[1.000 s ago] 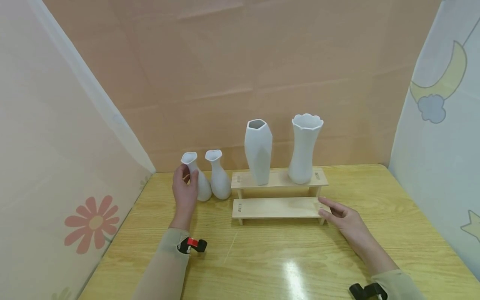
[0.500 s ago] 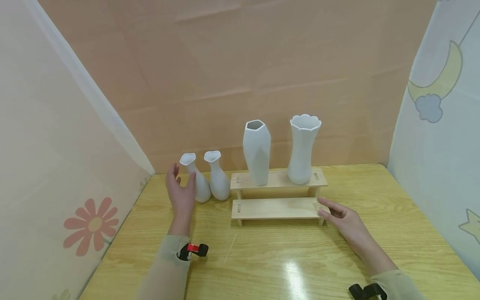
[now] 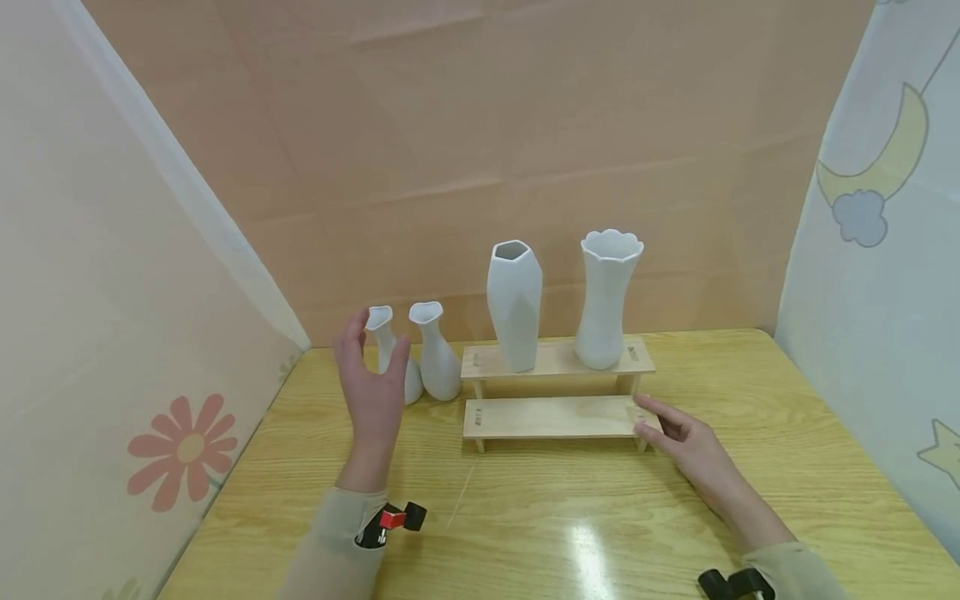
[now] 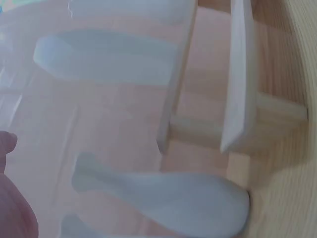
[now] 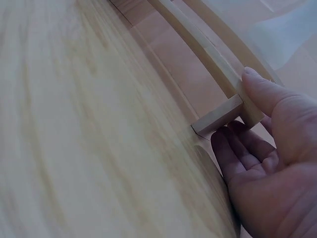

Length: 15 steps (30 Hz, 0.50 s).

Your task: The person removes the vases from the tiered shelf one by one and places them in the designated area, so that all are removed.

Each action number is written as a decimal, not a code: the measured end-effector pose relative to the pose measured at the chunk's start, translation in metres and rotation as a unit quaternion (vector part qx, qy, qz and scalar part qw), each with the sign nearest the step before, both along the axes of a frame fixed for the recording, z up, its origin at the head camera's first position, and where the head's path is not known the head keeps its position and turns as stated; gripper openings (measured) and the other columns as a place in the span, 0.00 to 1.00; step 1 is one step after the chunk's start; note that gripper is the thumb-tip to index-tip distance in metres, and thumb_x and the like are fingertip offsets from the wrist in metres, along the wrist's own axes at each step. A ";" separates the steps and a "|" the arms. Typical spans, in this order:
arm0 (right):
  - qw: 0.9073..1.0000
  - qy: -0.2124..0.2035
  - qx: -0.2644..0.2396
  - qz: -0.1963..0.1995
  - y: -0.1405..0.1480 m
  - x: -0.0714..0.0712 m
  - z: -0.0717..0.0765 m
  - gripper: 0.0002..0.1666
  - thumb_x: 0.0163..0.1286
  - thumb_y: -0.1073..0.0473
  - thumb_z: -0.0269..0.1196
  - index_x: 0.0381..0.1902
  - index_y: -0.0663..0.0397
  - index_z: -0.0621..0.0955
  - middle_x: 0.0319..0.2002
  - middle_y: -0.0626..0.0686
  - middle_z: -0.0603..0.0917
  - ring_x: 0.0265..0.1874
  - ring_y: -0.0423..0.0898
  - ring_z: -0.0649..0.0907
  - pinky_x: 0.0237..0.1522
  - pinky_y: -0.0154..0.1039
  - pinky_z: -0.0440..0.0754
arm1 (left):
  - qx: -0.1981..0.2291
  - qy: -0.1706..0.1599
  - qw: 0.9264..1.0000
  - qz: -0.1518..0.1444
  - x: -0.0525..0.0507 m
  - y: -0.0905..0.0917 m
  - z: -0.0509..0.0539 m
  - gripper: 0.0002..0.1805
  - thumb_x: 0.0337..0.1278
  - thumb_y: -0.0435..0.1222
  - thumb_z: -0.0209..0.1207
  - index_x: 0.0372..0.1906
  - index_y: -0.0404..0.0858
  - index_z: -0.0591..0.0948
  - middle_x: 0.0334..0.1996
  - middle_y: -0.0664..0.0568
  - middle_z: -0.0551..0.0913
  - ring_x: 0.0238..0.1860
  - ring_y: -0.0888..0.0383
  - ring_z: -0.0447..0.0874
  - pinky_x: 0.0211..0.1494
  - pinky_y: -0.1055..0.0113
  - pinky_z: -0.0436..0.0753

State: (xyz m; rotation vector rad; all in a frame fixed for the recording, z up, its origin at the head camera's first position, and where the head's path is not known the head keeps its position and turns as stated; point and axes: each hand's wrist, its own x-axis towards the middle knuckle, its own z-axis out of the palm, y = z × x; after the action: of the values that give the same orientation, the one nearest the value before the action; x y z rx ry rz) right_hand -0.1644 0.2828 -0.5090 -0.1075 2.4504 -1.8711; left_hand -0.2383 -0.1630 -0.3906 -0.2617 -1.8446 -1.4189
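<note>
My left hand (image 3: 371, 404) is raised with thumb and fingers spread, in front of the leftmost small white vase (image 3: 413, 385) and partly covering it; no grip on it shows. Beside that vase, a second small vase (image 3: 441, 367) stands upright; it lies across the left wrist view (image 4: 198, 201). My right hand (image 3: 701, 458) holds the right end of the two-tier wooden stand's lower board (image 3: 558, 417). In the right wrist view the thumb lies on the board (image 5: 210, 59) and curled fingers are at its underside by the leg.
On the stand's upper board (image 3: 562, 357) are a faceted white vase (image 3: 515, 308) and a scalloped-rim white vase (image 3: 606, 312). A peach backdrop (image 3: 480, 150) hangs behind the wooden table (image 3: 525, 517), with patterned sheets at both sides.
The left hand's fingers have come away from the leftmost vase's neck and spread; the hand moved left, then back right in front of it. The right hand stays at the stand.
</note>
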 end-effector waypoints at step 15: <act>1.000 -0.010 0.000 -0.004 -0.004 -0.004 -0.001 0.41 0.84 0.45 0.66 0.87 0.51 0.68 0.87 0.60 0.57 0.86 0.66 0.52 0.62 0.15 0.65 | -0.059 -0.073 0.985 -0.143 0.006 0.076 0.035 0.48 0.69 0.40 0.77 0.86 0.41 0.64 0.82 0.50 0.67 0.83 0.49 0.63 0.85 0.51 0.64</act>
State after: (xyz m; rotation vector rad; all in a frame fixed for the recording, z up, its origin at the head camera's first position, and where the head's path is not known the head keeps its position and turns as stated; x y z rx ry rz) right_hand -0.1686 0.2787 -0.5097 -0.0794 2.4412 -1.8671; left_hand -0.2319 -0.0866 -0.3560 -0.5126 -2.0791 -1.5568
